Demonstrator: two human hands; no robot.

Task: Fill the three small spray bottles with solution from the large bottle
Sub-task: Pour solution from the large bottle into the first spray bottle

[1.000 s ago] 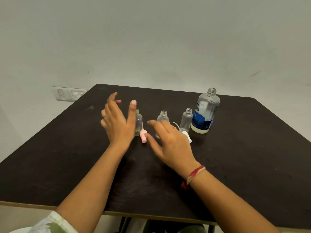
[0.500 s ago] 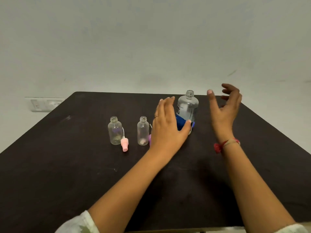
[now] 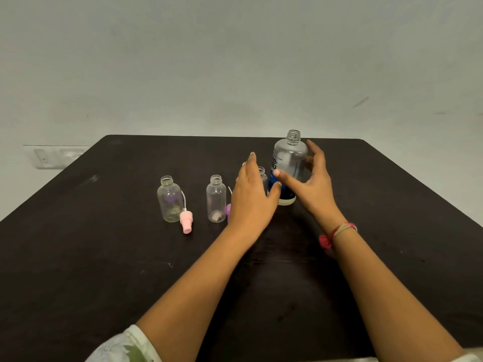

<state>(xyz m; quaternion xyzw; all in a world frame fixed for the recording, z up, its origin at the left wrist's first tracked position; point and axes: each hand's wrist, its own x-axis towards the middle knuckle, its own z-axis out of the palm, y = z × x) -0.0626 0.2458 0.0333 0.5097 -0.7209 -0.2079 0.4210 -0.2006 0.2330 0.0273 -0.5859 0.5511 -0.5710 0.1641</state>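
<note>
Necks open for filling, the first small spray bottle (image 3: 170, 199) and second small spray bottle (image 3: 216, 198) stand upright on a dark table (image 3: 104, 257), well left of the large bottle (image 3: 290, 158). A pink spray cap (image 3: 186, 222) and a half-hidden purple cap (image 3: 228, 210) lie beside them. The person's left hand (image 3: 251, 197), fingers straight, screens the third small spray bottle (image 3: 262, 173) just left of the large bottle, and contact cannot be told. The right hand (image 3: 316, 186) cups that bottle, fingers spread and apparently not yet clamped, likely to lift and pour. The blue label (image 3: 272, 182) shows only cut-off white letters, unreadable.
</note>
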